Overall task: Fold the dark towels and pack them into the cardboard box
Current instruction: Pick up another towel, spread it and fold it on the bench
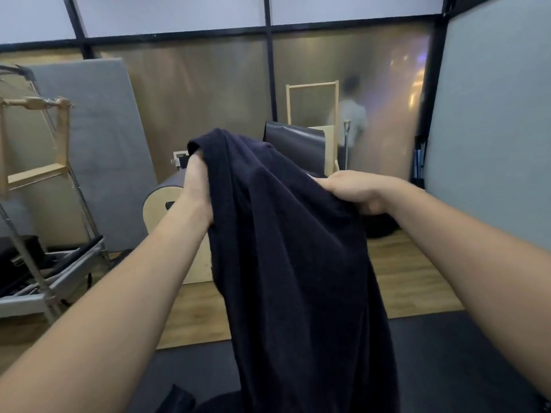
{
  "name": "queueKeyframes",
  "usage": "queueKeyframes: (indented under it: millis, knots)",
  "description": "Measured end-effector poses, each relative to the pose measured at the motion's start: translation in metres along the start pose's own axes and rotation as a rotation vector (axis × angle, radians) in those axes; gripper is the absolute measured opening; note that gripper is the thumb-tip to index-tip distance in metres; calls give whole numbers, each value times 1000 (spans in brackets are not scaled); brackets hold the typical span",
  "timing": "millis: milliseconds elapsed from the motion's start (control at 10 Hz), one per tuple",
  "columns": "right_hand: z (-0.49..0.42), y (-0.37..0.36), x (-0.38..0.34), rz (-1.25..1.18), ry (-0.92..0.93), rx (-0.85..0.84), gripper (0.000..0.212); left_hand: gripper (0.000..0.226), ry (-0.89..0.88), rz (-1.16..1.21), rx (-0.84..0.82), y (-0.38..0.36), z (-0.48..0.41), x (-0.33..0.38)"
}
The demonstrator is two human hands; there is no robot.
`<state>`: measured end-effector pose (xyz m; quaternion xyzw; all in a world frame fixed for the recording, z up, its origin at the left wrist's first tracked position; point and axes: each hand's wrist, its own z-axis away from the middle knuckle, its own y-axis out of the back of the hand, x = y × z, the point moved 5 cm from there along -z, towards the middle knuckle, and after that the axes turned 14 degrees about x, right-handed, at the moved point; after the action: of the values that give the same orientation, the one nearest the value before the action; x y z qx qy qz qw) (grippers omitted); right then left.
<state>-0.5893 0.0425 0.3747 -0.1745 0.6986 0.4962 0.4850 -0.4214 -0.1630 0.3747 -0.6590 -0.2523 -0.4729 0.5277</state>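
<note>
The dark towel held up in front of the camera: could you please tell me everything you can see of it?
The dark towel is navy-black, soft, matte cloth, unfolded and bunched in long vertical folds. It hangs in the air; the left hand grips one top corner, raised higher, and the right hand grips the top edge lower. Its lower end runs past the bottom of the frame.

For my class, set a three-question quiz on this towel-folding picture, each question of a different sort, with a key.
1. True or false: the dark towel lies flat on the floor.
2. Of the left hand and right hand, which grips the towel? A) only left B) only right C) both
3. Short answer: is the cardboard box in view?
Key: 1 false, it hangs in the air; 2 C; 3 no.
</note>
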Motion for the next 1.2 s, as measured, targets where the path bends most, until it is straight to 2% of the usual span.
queueKeyframes:
  millis: [100, 200, 300, 400, 500, 600, 700, 800, 900, 1000, 1100, 1200]
  knots:
    - [2, -6, -2, -118, 47, 18, 50, 38, -33, 74, 76, -16, 102, 22]
    - [13, -20, -14, -263, 153, -101, 38, 40, 22, -30, -48, -39, 113, 2]
    - [23, -42, 1, 5, 146, -180, 42, 50, 94, 76, -109, -49, 123, -17]
    - [30, -79, 50, 102, 68, -202, 65, 54, 22, 197, -123, -52, 128, -5]
    - [38, -119, 110, 151, 20, -119, 58, 26, -105, 172, -171, -59, 133, 31]
    - [55, -151, 187, 178, -132, -146, 41, 8, -308, 157, -77, -52, 109, 101]
    - [53, -150, 236, 358, -165, -195, 36, 59, -415, 97, -22, -27, 76, 159]
    - [14, -82, 180, 129, -85, 162, 19, 65, -350, 72, 109, 6, 59, 149]
    - [-8, 22, 50, -624, 13, 507, 26, 94, -321, -129, 264, 38, 54, 104]
    - [0, 76, -51, -985, 134, 593, 26, 65, -229, -192, 236, 58, 45, 53]
    - [6, 78, -74, -647, 210, 584, 22, 46, -150, -211, 275, 74, 50, 23]
    - [3, 87, -73, -739, 192, 669, 22, 31, -140, -210, 228, 79, 54, 29]
